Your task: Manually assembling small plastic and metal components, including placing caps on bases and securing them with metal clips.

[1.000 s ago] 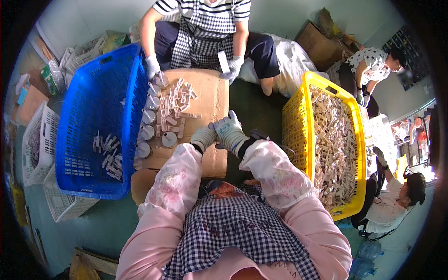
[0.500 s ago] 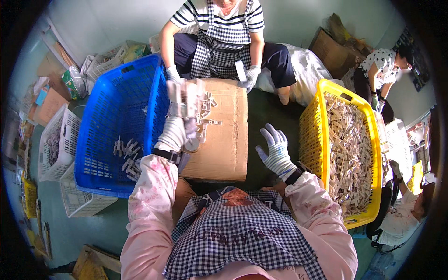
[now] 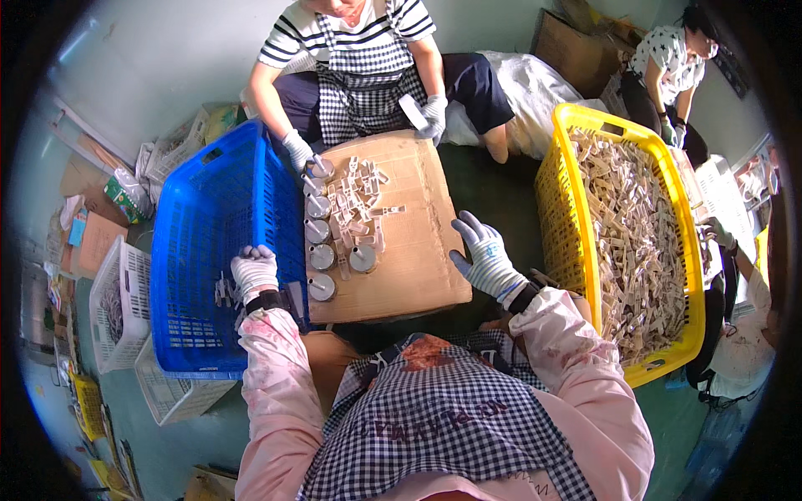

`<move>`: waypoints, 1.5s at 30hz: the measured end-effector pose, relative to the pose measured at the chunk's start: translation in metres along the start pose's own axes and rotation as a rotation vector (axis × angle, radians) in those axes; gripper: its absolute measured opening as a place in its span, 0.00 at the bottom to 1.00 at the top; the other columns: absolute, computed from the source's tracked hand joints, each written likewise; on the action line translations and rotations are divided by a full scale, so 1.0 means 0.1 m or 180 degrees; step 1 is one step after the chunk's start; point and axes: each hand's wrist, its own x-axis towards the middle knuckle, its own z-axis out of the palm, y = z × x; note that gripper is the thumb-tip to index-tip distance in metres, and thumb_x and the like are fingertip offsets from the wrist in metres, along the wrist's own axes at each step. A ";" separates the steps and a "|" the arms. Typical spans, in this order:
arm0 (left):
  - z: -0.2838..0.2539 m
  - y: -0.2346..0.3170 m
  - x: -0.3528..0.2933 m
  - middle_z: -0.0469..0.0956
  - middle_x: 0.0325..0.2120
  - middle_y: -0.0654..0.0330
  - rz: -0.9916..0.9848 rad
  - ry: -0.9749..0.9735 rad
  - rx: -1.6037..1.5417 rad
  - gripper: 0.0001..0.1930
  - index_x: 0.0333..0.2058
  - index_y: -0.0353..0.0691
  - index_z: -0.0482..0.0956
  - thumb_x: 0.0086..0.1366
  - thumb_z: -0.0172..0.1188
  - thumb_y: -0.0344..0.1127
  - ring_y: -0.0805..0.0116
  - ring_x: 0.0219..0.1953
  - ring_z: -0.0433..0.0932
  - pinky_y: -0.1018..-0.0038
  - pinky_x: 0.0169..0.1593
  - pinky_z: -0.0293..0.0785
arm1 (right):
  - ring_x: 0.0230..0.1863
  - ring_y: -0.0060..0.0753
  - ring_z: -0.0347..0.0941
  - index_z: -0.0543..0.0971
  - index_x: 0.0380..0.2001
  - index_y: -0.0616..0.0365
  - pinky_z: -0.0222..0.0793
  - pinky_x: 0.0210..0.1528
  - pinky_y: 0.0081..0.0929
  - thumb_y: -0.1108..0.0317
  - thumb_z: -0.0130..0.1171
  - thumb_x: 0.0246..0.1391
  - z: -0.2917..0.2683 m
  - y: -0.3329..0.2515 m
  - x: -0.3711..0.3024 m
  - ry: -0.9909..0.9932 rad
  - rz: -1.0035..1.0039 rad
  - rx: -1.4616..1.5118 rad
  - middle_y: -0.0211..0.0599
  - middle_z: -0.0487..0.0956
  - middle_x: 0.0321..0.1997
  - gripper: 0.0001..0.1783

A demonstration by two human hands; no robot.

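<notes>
My left hand (image 3: 255, 273), in a striped white glove, is over the inner right side of the blue basket (image 3: 288, 209). Its fingers are curled closed, and whatever they hold is hidden. Several pale clip-like parts (image 3: 224, 292) lie below it in the basket. To the right of the cardboard box (image 3: 418, 259), my gloved right hand (image 3: 489, 259) hovers with fingers spread and nothing in it. A loose heap of pale clip-like pieces (image 3: 359, 192) sits on the box. Several round grey pieces with short stems (image 3: 320, 257) line its left edge.
The yellow basket (image 3: 597, 292), filled with pale clip-like pieces, stands at the right. Across the box a person's gloved hand (image 3: 433, 117) holds a flat white piece (image 3: 413, 111); their other hand touches a stemmed round piece. White crates (image 3: 125, 309) stand at the left. Other people sit far right.
My left hand has moved from the box's left edge to over the blue basket, uncovering the round stemmed pieces. The right hand stays spread. The whole view has tilted slightly.
</notes>
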 end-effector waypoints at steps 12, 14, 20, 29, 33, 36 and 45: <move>0.21 -1.90 -1.27 0.72 0.18 0.67 -0.1270 -0.2089 0.2572 0.12 0.35 0.47 0.75 0.67 0.54 0.49 0.71 0.18 0.69 0.71 0.25 0.68 | 0.57 0.54 0.69 0.58 0.63 0.61 0.64 0.58 0.44 0.49 0.56 0.53 0.03 0.04 0.04 -0.1083 0.0876 -0.0255 0.56 0.59 0.67 0.41; 0.12 -2.17 -1.29 0.76 0.21 0.66 -0.1451 -0.1901 0.2735 0.15 0.35 0.47 0.76 0.67 0.53 0.52 0.72 0.18 0.73 0.69 0.26 0.73 | 0.54 0.53 0.72 0.55 0.65 0.63 0.68 0.55 0.44 0.46 0.55 0.54 0.10 0.12 -0.02 -0.1087 0.0950 -0.0410 0.57 0.62 0.65 0.44; 0.07 -2.57 -1.15 0.80 0.27 0.60 -0.1766 -0.1996 0.2774 0.23 0.39 0.45 0.76 0.65 0.52 0.61 0.65 0.23 0.77 0.64 0.30 0.78 | 0.52 0.50 0.75 0.48 0.68 0.66 0.72 0.51 0.39 0.40 0.51 0.55 -0.01 -0.06 0.05 -0.2084 0.1758 -0.0202 0.58 0.67 0.61 0.51; 0.42 -2.62 -1.27 0.77 0.38 0.55 -0.1821 -0.2106 0.2456 0.37 0.48 0.38 0.69 0.61 0.49 0.71 0.59 0.38 0.77 0.60 0.45 0.77 | 0.49 0.50 0.77 0.45 0.68 0.68 0.73 0.49 0.38 0.38 0.48 0.56 0.05 -0.05 0.06 -0.2451 0.1757 -0.0151 0.57 0.76 0.52 0.52; 0.55 -2.62 -1.13 0.78 0.33 0.54 -0.2193 -0.2293 0.2396 0.37 0.42 0.36 0.74 0.59 0.51 0.71 0.59 0.34 0.80 0.62 0.39 0.80 | 0.49 0.49 0.77 0.45 0.68 0.69 0.74 0.48 0.38 0.38 0.47 0.56 0.07 -0.07 0.09 -0.2624 0.1795 -0.0221 0.57 0.76 0.52 0.52; 0.66 -2.66 -1.02 0.79 0.31 0.55 -0.2104 -0.2278 0.2808 0.35 0.38 0.37 0.75 0.59 0.52 0.71 0.62 0.33 0.80 0.66 0.35 0.80 | 0.48 0.49 0.77 0.44 0.68 0.69 0.74 0.47 0.38 0.38 0.47 0.56 0.12 -0.03 0.07 -0.2604 0.1704 -0.0254 0.56 0.76 0.52 0.52; 0.60 -2.75 -0.97 0.77 0.20 0.62 -0.1013 -0.2115 0.3489 0.17 0.29 0.43 0.74 0.65 0.59 0.52 0.72 0.19 0.77 0.77 0.19 0.73 | 0.47 0.50 0.78 0.44 0.68 0.70 0.73 0.47 0.38 0.37 0.47 0.56 0.04 -0.04 0.15 -0.2529 0.1833 -0.0085 0.60 0.79 0.45 0.53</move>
